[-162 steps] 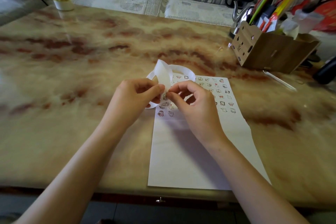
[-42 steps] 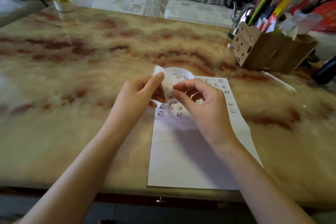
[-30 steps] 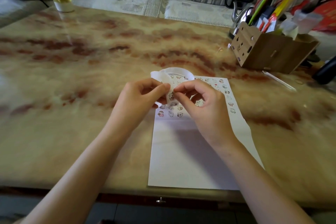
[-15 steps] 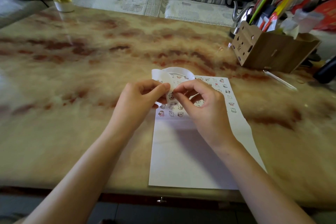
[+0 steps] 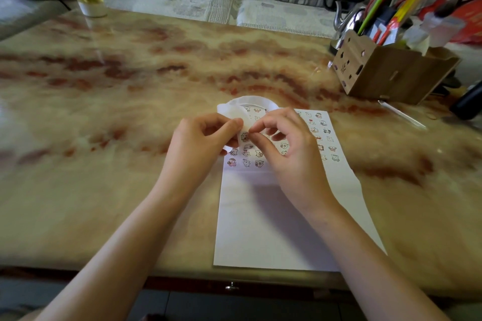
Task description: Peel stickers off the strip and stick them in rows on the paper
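Left hand (image 5: 206,138) pinches the strip (image 5: 234,111). Right hand (image 5: 287,150), a little apart a second ago, now nips a sticker (image 5: 244,135) on it. Peel starting; the sticker is not yet over the paper (image 5: 273,216).

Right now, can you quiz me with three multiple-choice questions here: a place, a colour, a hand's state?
1. Where on the table does the cardboard box stand? A) near left corner B) far right side C) middle
2. What colour is the paper? A) white B) blue C) black
3. What is the left hand doing? A) lying flat B) holding a glass C) pinching the sticker strip
Answers: B, it stands far right; A, its bare half shows white; C, thumb and forefinger pinch the strip.
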Demonstrator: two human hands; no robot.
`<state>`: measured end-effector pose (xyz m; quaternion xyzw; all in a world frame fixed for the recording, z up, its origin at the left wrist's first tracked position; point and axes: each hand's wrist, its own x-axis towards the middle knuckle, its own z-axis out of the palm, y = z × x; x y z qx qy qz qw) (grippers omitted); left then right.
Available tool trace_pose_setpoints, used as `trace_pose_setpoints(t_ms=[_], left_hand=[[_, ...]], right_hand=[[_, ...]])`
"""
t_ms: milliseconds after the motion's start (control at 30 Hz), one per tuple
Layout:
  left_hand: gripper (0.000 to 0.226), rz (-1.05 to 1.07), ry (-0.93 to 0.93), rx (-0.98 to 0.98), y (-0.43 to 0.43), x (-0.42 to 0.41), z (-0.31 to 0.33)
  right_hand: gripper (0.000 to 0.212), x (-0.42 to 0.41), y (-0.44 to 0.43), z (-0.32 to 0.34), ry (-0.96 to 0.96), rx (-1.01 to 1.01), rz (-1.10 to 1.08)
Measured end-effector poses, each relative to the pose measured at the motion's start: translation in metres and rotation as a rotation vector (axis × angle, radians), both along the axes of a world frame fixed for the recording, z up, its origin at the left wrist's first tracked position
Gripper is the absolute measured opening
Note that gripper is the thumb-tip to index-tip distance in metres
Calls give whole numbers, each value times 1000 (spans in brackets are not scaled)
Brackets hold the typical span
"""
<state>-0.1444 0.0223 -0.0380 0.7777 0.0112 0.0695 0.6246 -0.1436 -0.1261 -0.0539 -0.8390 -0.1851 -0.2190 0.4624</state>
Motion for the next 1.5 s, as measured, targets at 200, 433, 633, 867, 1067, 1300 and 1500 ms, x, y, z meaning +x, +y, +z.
trace_pose_setpoints(t_ms=[200, 433, 633, 867, 1067, 1300, 1500], left_hand=[[20, 32, -14, 23, 3, 1, 1], [21, 67, -26, 68, 6, 1, 1], [20, 71, -22, 86, 6, -1, 2], [21, 75, -15, 104, 7, -1, 3], [21, 70, -15, 96, 7, -1, 3], [20, 74, -11, 100, 7, -1, 3], [21, 74, -9, 117, 7, -1, 3]], right_hand=[[4, -6, -1, 11, 102, 88, 46], [8, 4, -26, 20, 519, 243, -11], [5, 11, -40, 10, 710, 111, -148], [5, 11, -40, 6, 740, 70, -147], [7, 11, -41, 4, 722, 59, -130], [6, 12, -39, 0, 697, 30, -137], [6, 12, -37, -4, 663, -31, -173]])
